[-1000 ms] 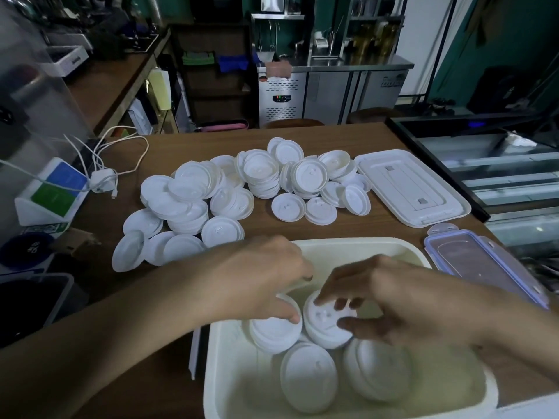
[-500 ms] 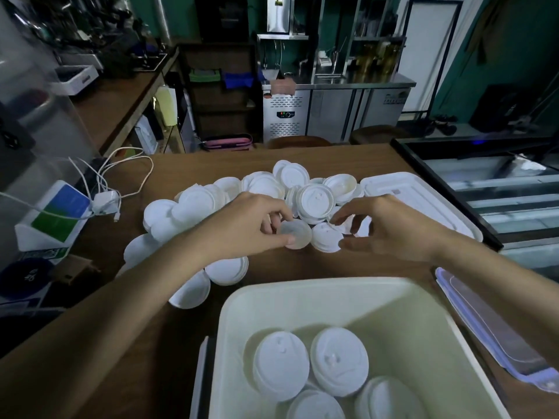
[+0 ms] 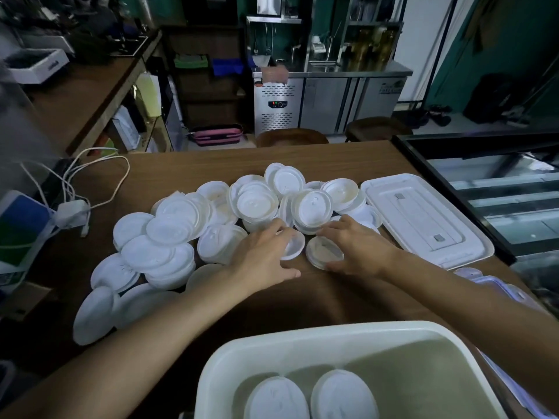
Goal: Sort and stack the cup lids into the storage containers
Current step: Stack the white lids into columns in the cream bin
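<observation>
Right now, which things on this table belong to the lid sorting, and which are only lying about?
For the job: loose lids; tub; stacked lids in it; tub cover; left hand and right hand, each on a lid.
Lying about: charger with cable; blue-green box; pink basket.

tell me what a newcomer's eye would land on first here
The big heap of white cup lids sprawled across the middle of the wooden table grabs the eye first. Next come the left hand and right hand, each laid over a lid at the heap's near edge. Nearest the camera, a cream storage container holds two lid stacks.
</observation>
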